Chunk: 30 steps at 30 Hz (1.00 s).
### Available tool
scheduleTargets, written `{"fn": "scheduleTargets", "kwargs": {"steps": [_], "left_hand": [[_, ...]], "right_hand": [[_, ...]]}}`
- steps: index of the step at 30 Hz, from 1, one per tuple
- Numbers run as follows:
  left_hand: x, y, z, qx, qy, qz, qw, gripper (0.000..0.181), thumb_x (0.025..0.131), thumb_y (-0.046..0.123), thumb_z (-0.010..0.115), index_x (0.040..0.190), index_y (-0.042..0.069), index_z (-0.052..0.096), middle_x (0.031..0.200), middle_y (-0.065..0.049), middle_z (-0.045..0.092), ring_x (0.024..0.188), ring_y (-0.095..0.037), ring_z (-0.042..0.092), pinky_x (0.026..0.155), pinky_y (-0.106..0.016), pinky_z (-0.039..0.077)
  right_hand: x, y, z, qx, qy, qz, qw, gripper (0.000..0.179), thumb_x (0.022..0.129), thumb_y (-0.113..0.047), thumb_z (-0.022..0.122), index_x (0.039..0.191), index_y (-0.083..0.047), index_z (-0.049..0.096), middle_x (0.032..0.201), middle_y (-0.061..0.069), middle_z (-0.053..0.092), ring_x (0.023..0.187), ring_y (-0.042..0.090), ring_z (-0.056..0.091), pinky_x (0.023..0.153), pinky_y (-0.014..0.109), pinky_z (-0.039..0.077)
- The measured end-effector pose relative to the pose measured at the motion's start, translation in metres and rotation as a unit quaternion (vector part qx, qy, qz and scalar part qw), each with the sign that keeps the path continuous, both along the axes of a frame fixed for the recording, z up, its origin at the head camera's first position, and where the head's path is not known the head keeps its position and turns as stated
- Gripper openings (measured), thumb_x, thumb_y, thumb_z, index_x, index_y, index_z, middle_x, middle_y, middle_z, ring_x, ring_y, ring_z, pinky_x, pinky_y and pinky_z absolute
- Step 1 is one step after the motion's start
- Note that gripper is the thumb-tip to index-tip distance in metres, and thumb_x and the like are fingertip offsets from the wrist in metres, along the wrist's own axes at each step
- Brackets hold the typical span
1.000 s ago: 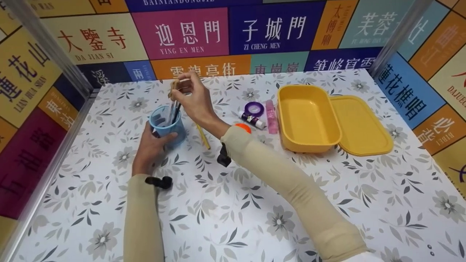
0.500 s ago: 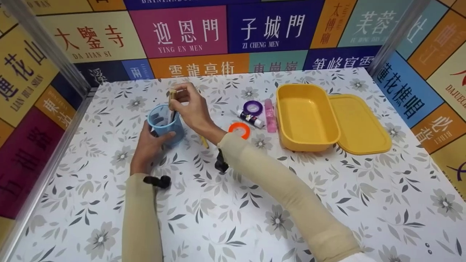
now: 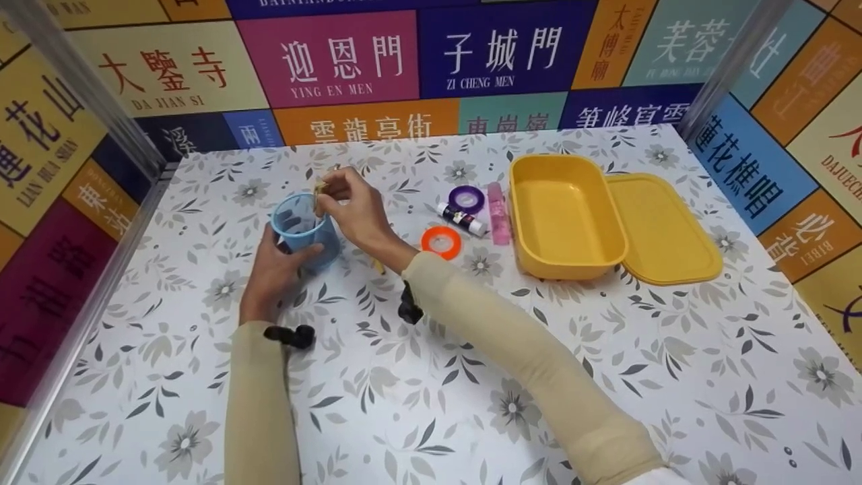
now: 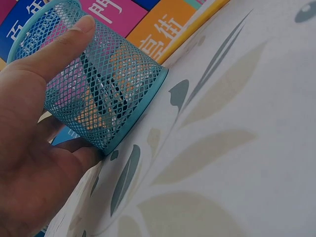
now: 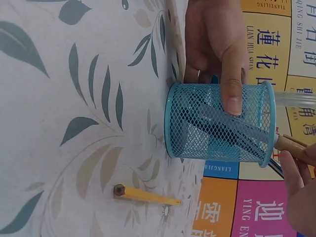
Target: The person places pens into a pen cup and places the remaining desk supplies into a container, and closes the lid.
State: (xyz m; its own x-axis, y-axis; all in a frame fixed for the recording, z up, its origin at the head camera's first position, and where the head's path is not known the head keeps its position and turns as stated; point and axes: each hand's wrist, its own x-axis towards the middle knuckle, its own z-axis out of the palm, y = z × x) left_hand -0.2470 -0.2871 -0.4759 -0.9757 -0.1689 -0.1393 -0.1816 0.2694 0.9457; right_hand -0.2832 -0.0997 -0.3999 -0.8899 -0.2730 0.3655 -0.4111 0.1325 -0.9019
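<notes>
My left hand (image 3: 273,269) grips a light blue wire-mesh pen cup (image 3: 324,248) standing on the table, thumb across its front, other fingers behind. Over the cup's rim my right hand (image 3: 360,212) pinches a slender tool (image 5: 292,147) with a tan, wood-coloured end; its kind is unclear. The tool's paler shaft reaches down inside the mesh in the right wrist view. Thin dark sticks (image 5: 242,140) lean in the cup beside it, and a clear rod (image 5: 296,98) sticks out past the rim. On the table lies a yellow pencil (image 5: 148,196), mostly behind my right hand in the head view.
Right of my hands lie an orange tape roll (image 3: 441,243), a purple tape roll (image 3: 481,200), a glue stick (image 3: 462,219) and a pink translucent item (image 3: 498,214). Further right stands a yellow box (image 3: 566,222), its lid (image 3: 673,236) beside it. Printed panels (image 3: 330,57) border the table.
My right hand has come down toward the cup, sinking the tan-ended tool deeper into it. The orange tape roll now shows fully beside my forearm. My left hand keeps its grip on the cup.
</notes>
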Motion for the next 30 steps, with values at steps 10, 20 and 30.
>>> {"fn": "scheduleTargets", "kwargs": {"steps": [10,20,30], "left_hand": [[0.001,0.001,-0.003,0.022,0.021,-0.015,0.9994,0.099,0.083,0.033,0.083,0.158,0.031,0.019,0.165,0.001,0.028,0.153,-0.02,0.026,0.126,-0.039,0.026],[-0.003,0.004,0.003,0.008,-0.004,0.005,0.9999,0.105,0.077,0.041,0.085,0.158,0.037,0.018,0.166,0.004,0.026,0.155,-0.018,0.022,0.129,-0.041,0.019],[-0.001,0.001,0.001,0.011,0.008,0.006,0.9999,0.107,0.075,0.042,0.087,0.158,0.034,0.02,0.166,0.004,0.027,0.155,-0.017,0.022,0.129,-0.038,0.019]], "right_hand": [[0.0,0.002,-0.005,0.028,-0.007,-0.011,0.9995,0.02,0.096,-0.016,0.068,0.114,-0.008,0.068,0.109,0.005,0.072,0.101,0.013,0.068,0.087,0.016,0.053],[-0.001,0.021,-0.002,0.026,-0.02,-0.016,0.9993,0.02,0.097,-0.016,0.067,0.115,-0.008,0.068,0.109,0.007,0.071,0.101,0.014,0.068,0.085,0.018,0.056],[0.002,0.043,-0.013,0.071,-0.052,-0.003,0.9961,0.024,0.095,-0.017,0.069,0.118,-0.009,0.066,0.115,0.011,0.069,0.104,0.021,0.067,0.086,0.023,0.057]]}}
